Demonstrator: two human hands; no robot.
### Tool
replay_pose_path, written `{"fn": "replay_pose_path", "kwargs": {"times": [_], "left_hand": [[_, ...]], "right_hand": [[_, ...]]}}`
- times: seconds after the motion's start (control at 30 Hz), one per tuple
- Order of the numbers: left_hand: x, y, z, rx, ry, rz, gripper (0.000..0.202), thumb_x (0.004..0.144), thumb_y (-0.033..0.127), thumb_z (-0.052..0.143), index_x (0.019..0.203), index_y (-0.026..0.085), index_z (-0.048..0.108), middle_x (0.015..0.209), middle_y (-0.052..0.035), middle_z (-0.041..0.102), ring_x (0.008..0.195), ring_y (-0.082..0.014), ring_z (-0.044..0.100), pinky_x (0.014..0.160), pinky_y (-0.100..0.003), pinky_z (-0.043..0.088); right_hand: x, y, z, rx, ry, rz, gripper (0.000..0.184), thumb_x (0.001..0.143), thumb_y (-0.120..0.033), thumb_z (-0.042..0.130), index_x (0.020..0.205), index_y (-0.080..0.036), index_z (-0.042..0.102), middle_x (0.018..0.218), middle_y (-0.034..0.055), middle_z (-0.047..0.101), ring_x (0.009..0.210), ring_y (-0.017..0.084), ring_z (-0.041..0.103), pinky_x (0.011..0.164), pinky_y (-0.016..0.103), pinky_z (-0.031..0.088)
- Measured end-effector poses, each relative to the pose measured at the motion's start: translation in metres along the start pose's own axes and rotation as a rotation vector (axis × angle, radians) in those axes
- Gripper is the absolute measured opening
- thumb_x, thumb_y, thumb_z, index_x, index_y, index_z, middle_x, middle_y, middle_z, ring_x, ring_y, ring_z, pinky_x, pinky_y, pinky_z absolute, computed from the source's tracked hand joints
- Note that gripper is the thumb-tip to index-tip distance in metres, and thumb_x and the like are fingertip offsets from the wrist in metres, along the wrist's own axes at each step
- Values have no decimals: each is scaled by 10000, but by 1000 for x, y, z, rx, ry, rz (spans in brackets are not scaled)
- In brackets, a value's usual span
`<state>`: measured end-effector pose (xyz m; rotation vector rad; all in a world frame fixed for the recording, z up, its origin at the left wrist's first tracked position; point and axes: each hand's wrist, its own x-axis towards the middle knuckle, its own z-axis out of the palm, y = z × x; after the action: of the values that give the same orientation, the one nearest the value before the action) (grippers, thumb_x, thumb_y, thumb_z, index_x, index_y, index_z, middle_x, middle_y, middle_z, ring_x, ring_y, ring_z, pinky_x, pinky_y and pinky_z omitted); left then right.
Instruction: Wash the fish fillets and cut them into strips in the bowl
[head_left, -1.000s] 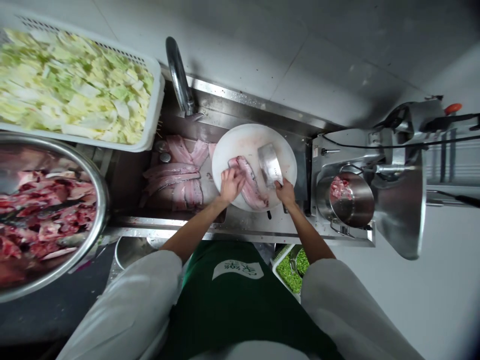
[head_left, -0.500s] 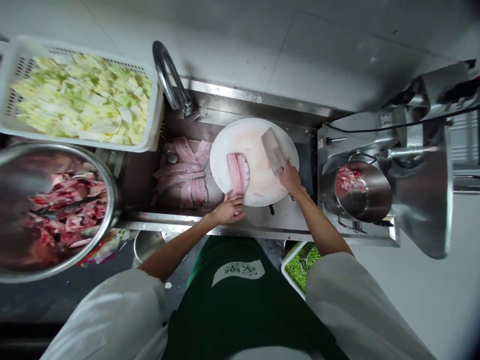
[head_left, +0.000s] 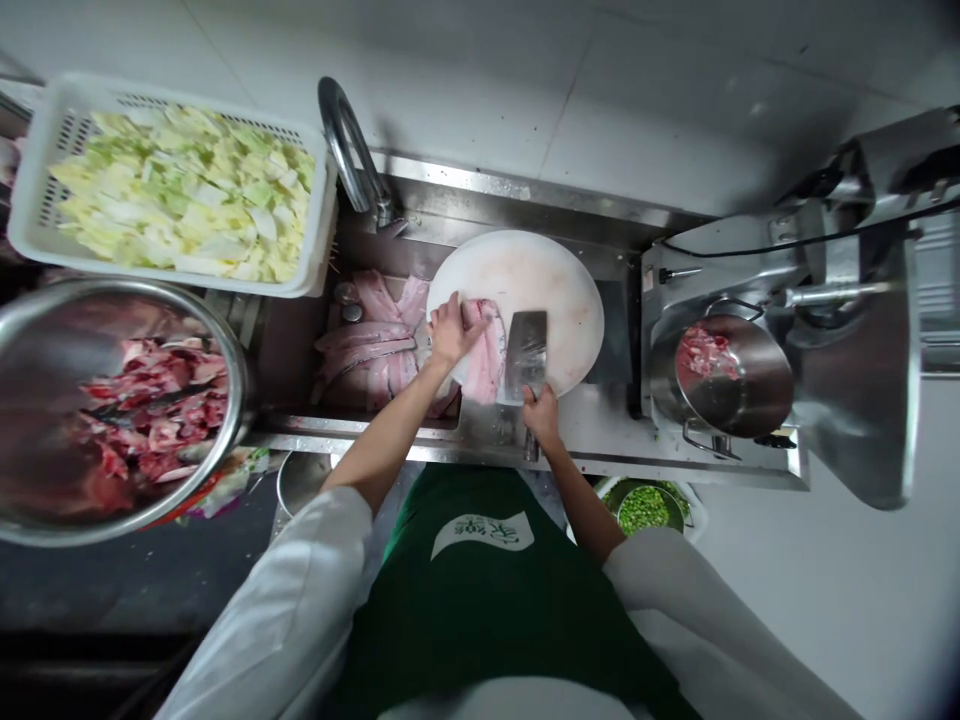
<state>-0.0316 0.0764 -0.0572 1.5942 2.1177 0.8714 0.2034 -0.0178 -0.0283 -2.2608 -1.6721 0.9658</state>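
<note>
A pale pink fish fillet [head_left: 484, 365] lies on a round white cutting board [head_left: 574, 300], its near end by the board's edge. My left hand [head_left: 450, 335] is at the fillet's far left side, thumb and fingers spread, the thumb touching the flesh. With my right hand [head_left: 541, 412] I grip a cleaver [head_left: 526, 350] by its handle. The wide blade is just right of the fillet, over the board, its broad face visible. Whether blade and fillet touch, I cannot tell. More fish fillets [head_left: 367, 345] lie left of the board in the sink.
A tap [head_left: 349, 150] rises behind the sink. At left are a white basket [head_left: 169, 262] of chopped cabbage and a steel bowl [head_left: 244, 390] of red meat pieces. A steel pot [head_left: 757, 390] with some meat stands right. Chopped greens [head_left: 645, 508] sit below the counter.
My left hand has moved from the fillet's near end to its far left side. The cleaver has come nearer my body and left, beside the fillet, its blade now pointing away from me.
</note>
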Motion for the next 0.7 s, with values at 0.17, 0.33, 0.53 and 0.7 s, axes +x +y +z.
{"fn": "replay_pose_path", "kwargs": {"times": [0.17, 0.33, 0.53, 0.7], "left_hand": [[28, 38, 3, 123, -369, -171, 737, 912, 333, 779, 1578, 223, 484, 1329, -204, 674, 1238, -393, 671, 1061, -501, 533], [21, 37, -11, -18, -252, -226, 558, 924, 237, 751, 1438, 279, 539, 1216, -107, 738, 1179, -315, 706, 1069, -452, 550], [9, 26, -3, -192, -77, -218, 361, 1003, 275, 728, 1330, 230, 583, 1162, -114, 710, 1092, -288, 713, 1057, -451, 547], [6, 16, 10, -295, -16, -203, 354, 986, 279, 749, 1306, 247, 601, 1187, -123, 679, 1098, -322, 712, 1055, -494, 554]], "right_hand": [[21, 17, -37, -26, 83, 91, 284, 1011, -322, 581, 1143, -109, 716, 1069, 222, 780, 1161, 385, 713, 983, 423, 543], [33, -5, -26, 86, 97, 47, 221, 1017, -299, 576, 1076, -130, 705, 975, 190, 772, 990, 357, 740, 916, 433, 572], [14, -21, 40, 263, 78, -22, 128, 957, -317, 670, 962, -195, 709, 859, 105, 754, 1047, 331, 731, 1019, 450, 566], [13, 9, 37, 197, 68, -63, 267, 974, -359, 654, 1139, -159, 717, 1091, 176, 787, 1166, 361, 721, 1074, 472, 543]]}}
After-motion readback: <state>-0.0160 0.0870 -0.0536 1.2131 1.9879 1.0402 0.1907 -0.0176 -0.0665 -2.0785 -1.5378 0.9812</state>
